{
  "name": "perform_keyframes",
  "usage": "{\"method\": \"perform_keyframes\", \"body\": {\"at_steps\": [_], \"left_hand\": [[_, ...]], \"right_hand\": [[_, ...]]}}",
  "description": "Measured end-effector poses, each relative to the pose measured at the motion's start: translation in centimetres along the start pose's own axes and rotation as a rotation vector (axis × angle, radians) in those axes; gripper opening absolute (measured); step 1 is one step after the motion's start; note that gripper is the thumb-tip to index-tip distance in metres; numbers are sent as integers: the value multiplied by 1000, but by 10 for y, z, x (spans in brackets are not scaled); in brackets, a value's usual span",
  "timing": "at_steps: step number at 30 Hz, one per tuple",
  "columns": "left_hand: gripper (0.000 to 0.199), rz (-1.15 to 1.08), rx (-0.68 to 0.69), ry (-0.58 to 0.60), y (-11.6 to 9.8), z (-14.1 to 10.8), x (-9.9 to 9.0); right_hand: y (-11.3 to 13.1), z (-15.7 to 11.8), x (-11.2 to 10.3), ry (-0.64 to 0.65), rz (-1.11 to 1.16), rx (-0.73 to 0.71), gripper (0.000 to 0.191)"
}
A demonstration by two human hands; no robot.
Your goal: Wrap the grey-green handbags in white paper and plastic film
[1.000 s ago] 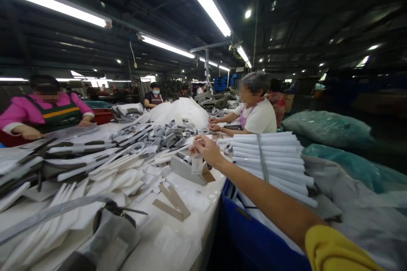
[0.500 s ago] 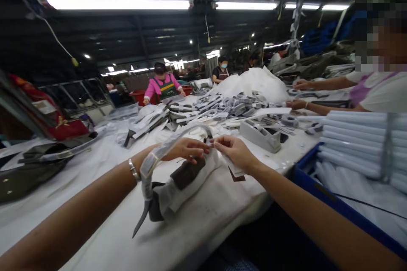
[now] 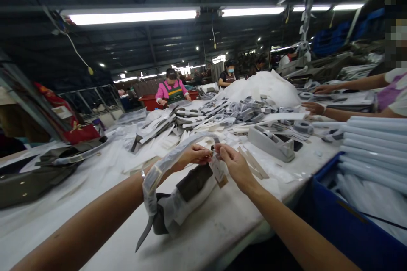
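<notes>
Fluorescent tubes point(image 3: 133, 17) light a dark, open workshop above a long white-covered table point(image 3: 222, 224). On its near part lies a dark bag point(image 3: 193, 182), partly wrapped in thin white sheeting, with a wrapped handle point(image 3: 154, 178) arching up beside the left forearm and over toward the hands. The bag's far end sits just below the fingertips, between the two forearms.

The left hand point(image 3: 195, 155) has its thumb and forefinger pinched together on a thin string point(image 3: 209, 155) at that end, the other fingers curled. The right hand point(image 3: 235, 165) meets it from the other side, thumb and forefinger pressed together at the same string; how each fingertip grips it is too small to tell. A pale tag point(image 3: 218, 169) hangs below the fingers, with a brown piece point(image 3: 222, 181) at its lower end.

Beyond the right hand are brown strips point(image 3: 254, 163) and a grey tape dispenser point(image 3: 270, 144); farther back rise a jumble of wrapped grey parts point(image 3: 251, 108) and a heap of white sheets point(image 3: 267, 89). White rolls point(image 3: 375, 148) stand piled at a blue bin point(image 3: 346, 211) to the right. Across the table, a person in pink sleeves point(image 3: 173, 89) works.
</notes>
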State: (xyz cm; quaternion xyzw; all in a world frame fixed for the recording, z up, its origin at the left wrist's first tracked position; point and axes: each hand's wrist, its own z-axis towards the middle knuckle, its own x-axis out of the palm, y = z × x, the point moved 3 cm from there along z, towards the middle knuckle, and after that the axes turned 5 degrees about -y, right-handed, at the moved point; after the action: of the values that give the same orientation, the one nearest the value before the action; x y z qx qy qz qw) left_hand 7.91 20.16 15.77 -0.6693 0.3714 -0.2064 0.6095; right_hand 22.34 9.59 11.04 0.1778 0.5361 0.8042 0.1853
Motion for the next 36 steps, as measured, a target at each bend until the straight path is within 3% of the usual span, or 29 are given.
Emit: {"method": "perform_keyframes", "body": {"at_steps": [6, 9, 12, 18, 22, 28, 33, 36], "left_hand": [[50, -39, 20, -23, -7, -2, -4], [48, -36, 30, -19, -9, -2, -2], [46, -36, 65, -37, -10, -1, 0], [41, -75, 124, -62, -8, 2, 1], [42, -148, 148, -24, -13, 0, 5], [43, -255, 135, 64, -24, -6, 14], [45, -154, 140, 114, -29, -10, 16], [48, 75, 139, 161, -30, -12, 18]], "right_hand": [[-14, -33, -2, -8, -7, 1, 49], [-15, -37, 5, 4, -65, -27, 59], [-13, -34, 6, -20, -15, -5, 53], [-14, -28, -13, -38, 323, 238, 32], [-18, -29, -22, -7, 626, 466, 33], [-26, -36, -21, 23, 800, 594, 27], [-26, -42, -16, 46, 775, 594, 23], [-23, -42, -16, 56, 761, 578, 22]]}}
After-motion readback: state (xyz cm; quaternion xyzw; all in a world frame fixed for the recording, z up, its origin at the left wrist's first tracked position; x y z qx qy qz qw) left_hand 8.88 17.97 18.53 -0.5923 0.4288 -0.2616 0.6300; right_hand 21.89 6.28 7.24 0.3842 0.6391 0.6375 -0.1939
